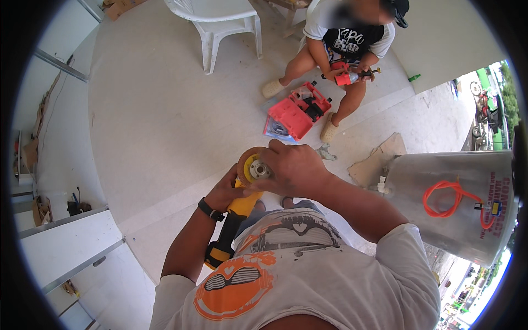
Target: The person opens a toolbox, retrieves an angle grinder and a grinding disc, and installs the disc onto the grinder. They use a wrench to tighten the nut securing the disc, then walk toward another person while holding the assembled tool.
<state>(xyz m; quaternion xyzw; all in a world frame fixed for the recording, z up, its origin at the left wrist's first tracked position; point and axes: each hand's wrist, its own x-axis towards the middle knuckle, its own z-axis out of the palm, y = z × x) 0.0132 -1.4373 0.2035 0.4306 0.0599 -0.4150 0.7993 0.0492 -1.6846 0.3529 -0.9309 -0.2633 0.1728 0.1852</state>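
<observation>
A yellow-and-black cordless angle grinder (237,210) is held in front of my chest, its battery end low by my shirt. My left hand (224,191) is closed round the grinder's head end, a black band on its wrist. On top sits a brown-rimmed grinding disc (245,163) with a yellow centre and a round metal flange nut (258,169). My right hand (294,166) has its fingers curled over the disc's right edge, close to the nut. Its fingertips are partly hidden.
A seated person (352,38) opposite holds a red tool. Before them lies an open red case (301,113) with black items. A white plastic chair (225,22) stands at the back. To the right are flattened cardboard (379,159) and a metal tank (418,203) with an orange hose (440,190).
</observation>
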